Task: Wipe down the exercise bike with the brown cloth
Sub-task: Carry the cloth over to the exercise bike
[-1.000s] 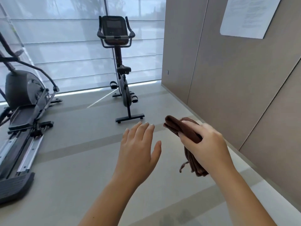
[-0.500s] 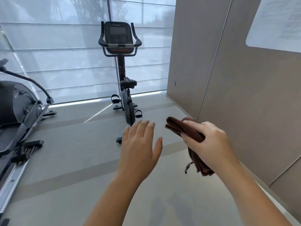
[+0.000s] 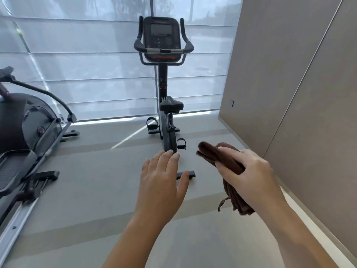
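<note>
The black exercise bike stands upright ahead of me in front of the window blinds, its console and handlebars at the top and its saddle lower down. My right hand grips a folded brown cloth, whose loose end hangs below my palm. My left hand is held out flat with straight fingers, palm down, holding nothing. It hides part of the bike's rear foot bar. Both hands are short of the bike and touch no part of it.
A dark elliptical trainer with a metal rail stands at the left. A beige panelled wall runs along the right side. Grey floor lies between me and the bike.
The bike has grown larger and shifted toward the centre of view as I came closer. Both hands kept their pose, the right still gripping the cloth.
</note>
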Tool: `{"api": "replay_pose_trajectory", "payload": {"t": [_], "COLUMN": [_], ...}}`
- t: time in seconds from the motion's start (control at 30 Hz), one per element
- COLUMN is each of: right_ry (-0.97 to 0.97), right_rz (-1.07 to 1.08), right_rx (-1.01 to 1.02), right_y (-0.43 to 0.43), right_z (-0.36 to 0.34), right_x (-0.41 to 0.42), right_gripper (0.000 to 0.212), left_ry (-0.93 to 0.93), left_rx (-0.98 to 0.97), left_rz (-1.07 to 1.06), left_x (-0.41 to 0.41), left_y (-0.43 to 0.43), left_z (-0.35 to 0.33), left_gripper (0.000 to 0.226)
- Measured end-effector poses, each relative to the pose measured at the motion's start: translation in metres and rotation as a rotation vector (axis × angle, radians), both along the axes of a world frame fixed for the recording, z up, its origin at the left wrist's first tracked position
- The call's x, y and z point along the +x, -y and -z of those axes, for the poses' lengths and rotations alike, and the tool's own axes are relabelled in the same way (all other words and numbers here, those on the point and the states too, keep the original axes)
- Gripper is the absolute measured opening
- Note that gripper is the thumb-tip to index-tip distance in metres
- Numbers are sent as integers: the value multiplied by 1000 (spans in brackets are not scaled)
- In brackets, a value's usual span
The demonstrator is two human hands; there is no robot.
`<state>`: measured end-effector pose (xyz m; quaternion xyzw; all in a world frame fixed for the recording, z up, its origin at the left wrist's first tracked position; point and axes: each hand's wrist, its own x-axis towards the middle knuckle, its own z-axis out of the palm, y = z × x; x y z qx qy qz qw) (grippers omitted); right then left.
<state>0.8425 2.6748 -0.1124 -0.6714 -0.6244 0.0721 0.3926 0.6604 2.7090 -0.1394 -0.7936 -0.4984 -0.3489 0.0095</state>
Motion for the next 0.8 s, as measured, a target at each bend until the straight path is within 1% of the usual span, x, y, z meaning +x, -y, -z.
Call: {"api": "replay_pose_trajectory", "payload": {"t": [0.1, 0.23, 0.37, 0.47, 0.57, 0.7, 0.8], "right_ry": [-6, -10, 17, 13, 11, -10, -22], "right_rz": [-17, -42, -102, -146, -191, -214, -214], "right_rx": [9, 16, 10, -20, -55, -30, -28], "right_y": [-66, -158, -241, -294, -343, -412, -465], "right_z": [8, 3, -4, -3, 1, 10, 18], "right_x": [17, 37, 38, 31, 18, -10, -39], "right_gripper": [38, 38, 41, 39, 41, 34, 35], "left_ry": [-37, -38, -22, -30, -25, -30, -38], "left_rx": [6, -9, -13, -44, -34, -33, -53], "left_rz": [-23, -49, -95, -127, -164, -158, -165], "left_x": [13, 33, 37, 31, 19, -5, -33], "left_y": [-64, -152, -220, -264, -308, -371, -423], "left_z": [4, -8, -9, -4, 0, 6, 15], "left_gripper": [37, 39, 40, 40, 37, 46, 46]}}
